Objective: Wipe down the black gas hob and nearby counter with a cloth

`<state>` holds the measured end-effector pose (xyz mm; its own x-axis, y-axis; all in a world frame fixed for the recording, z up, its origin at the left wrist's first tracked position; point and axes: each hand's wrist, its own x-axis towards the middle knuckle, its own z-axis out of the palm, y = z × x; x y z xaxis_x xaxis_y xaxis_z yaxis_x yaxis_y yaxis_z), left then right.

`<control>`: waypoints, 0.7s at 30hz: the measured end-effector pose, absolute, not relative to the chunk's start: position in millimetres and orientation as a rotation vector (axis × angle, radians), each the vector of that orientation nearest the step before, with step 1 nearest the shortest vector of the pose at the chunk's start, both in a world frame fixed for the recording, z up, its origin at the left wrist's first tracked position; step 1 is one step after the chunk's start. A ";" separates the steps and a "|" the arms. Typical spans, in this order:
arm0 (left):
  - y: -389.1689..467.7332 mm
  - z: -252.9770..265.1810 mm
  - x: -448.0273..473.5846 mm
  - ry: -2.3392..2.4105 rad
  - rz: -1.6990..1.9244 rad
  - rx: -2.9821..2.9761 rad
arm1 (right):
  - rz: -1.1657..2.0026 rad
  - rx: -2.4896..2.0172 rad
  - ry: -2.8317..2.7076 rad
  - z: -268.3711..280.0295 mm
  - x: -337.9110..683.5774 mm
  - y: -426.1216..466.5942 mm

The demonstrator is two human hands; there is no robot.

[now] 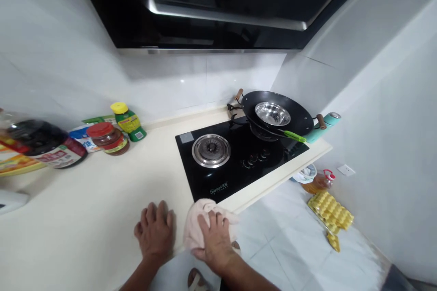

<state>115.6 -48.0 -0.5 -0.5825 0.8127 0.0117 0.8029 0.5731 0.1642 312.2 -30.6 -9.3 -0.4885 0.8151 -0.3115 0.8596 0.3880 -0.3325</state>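
My right hand (215,241) presses on a pale pink cloth (196,225), bunched at the counter's front edge beside the near corner of the black gas stove (201,184). The fingers bend over the cloth, and part of it hangs past the edge. Left of the cloth, my left hand (156,231) rests on the cream countertop (136,182), its fingers apart and slightly bent, holding nothing. The left burner (211,150) of the stove is bare. On the right side sits a black wok (300,118) with a shiny metal bowl (272,114) inside.
A range hood (218,32) overhangs the stove. At the left stand a dark sauce bottle (51,145), a red-lidded jar (109,138) and a green, yellow-capped bottle (129,121). A green handle (294,136) juts out by the wok. Yellow egg trays (331,211) and an oil jug (321,182) lie below right.
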 end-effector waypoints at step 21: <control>-55.0 -16.3 110.3 2.857 0.282 1.505 | -0.604 2.707 2.553 28.0 436.9 154.1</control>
<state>110.3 -55.0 -16.3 -0.5648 0.8078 0.1686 0.8252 0.5546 0.1067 436.9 154.1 28.0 0.1235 0.9740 0.1898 0.7857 0.0209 -0.6182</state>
